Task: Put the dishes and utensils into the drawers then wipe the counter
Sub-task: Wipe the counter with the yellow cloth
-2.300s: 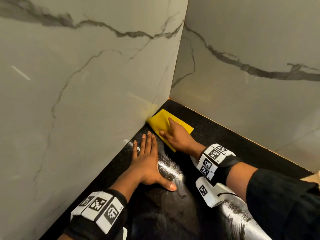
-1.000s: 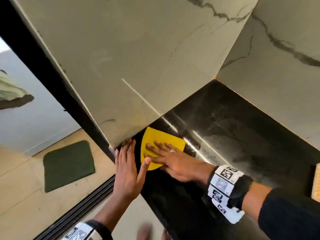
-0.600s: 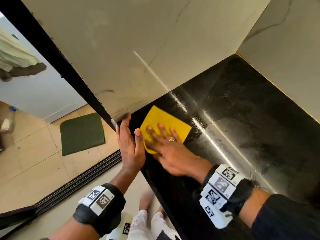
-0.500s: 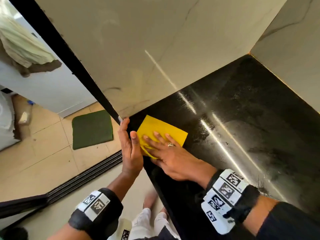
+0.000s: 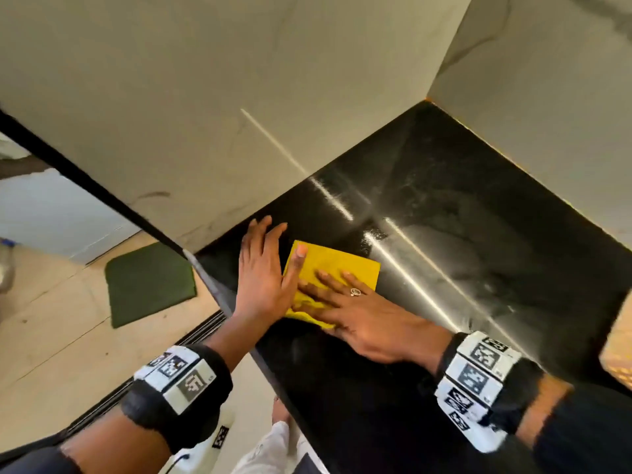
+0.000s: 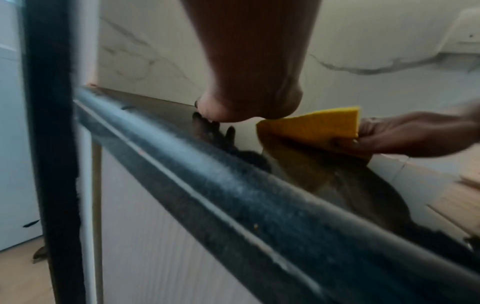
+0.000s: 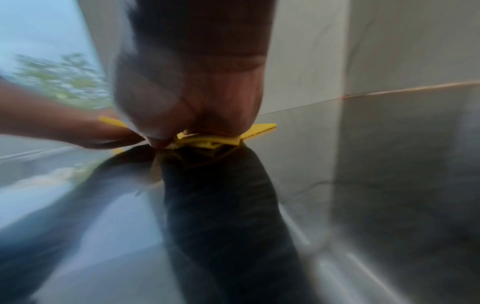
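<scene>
A yellow cloth (image 5: 337, 265) lies flat on the black counter (image 5: 461, 234) near its left end. My right hand (image 5: 345, 302) presses down on the cloth with straight, spread fingers; a ring shows on one finger. Just left of the cloth, my left hand (image 5: 263, 268) lies flat on the counter, its thumb tip touching the cloth's left edge. In the left wrist view the cloth (image 6: 317, 125) curls up at one edge beside my right hand (image 6: 415, 133). The right wrist view shows the cloth (image 7: 259, 129) bunched under my palm. No dishes or utensils are in view.
Marble walls (image 5: 205, 114) close the counter at the back and right, meeting at a corner. The counter's rounded front edge (image 6: 233, 185) runs beside a black post (image 6: 49, 144). A green mat (image 5: 147, 282) lies on the floor below, and something wooden (image 5: 619, 350) shows at far right.
The cloth and my right hand came from the back corner to the counter's left end, then slid slightly right. My left hand moved from the counter's end edge onto its top.
</scene>
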{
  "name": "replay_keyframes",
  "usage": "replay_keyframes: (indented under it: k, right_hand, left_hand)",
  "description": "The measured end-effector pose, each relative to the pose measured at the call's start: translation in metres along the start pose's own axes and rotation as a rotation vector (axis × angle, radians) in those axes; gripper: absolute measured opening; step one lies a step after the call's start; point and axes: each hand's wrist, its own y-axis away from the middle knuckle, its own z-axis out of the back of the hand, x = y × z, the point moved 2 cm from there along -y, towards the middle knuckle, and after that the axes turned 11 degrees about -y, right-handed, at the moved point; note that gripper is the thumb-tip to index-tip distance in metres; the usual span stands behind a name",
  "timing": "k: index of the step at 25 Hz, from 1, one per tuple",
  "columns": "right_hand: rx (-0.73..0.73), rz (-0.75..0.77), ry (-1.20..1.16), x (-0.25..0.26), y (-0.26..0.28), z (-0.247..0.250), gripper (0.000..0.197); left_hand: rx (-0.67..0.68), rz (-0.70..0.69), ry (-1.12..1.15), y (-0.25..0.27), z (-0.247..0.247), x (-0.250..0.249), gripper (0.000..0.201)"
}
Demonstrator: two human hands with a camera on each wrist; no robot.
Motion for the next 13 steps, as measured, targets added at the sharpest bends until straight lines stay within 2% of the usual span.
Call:
replay_keyframes:
  k: [1, 3, 5, 6, 7, 8, 9, 11, 12, 13]
  right_hand:
    - [-0.054, -0.057, -0.006, -0.033, 0.012, 0.012, 0.052]
    - [-0.163, -0.288, -0.059, -0.112, 0.033, 0.047, 0.054]
    - [-0.360, -0.558, -0.137, -0.182, 0.051, 0.092, 0.057]
    - [-0.421, -0.673, -0.161, -0.196, 0.053, 0.107, 0.054]
    - [-0.438, -0.727, -0.174, -0.197, 0.046, 0.108, 0.050]
    - [-0.404, -0.720, -0.177, -0.182, 0.036, 0.099, 0.048]
    - [-0.350, -0.647, -0.150, -0.155, 0.027, 0.080, 0.048]
    - [-0.164, -0.241, -0.099, -0.073, 0.025, 0.026, 0.050]
    - [-0.053, -0.102, -0.095, -0.039, 0.035, 0.006, 0.053]
    - [-0.015, -0.041, -0.083, -0.036, 0.045, 0.002, 0.055]
  left_hand:
    - [0.072, -0.061, -0.130, -0.007, -0.009, -0.008, 0.081]
    - [0.129, -0.148, -0.394, -0.012, -0.019, -0.015, 0.079]
    - [0.145, -0.152, -0.475, -0.015, -0.021, -0.014, 0.077]
    - [0.158, -0.144, -0.469, -0.014, -0.020, -0.015, 0.076]
    - [0.161, -0.138, -0.461, -0.014, -0.018, -0.015, 0.075]
    - [0.165, -0.136, -0.458, -0.015, -0.017, -0.015, 0.074]
    - [0.172, -0.135, -0.459, -0.015, -0.017, -0.016, 0.073]
    - [0.175, -0.142, -0.470, -0.015, -0.017, -0.015, 0.073]
    - [0.172, -0.151, -0.478, -0.014, -0.017, -0.014, 0.073]
    - [0.175, -0.162, -0.489, -0.013, -0.018, -0.014, 0.073]
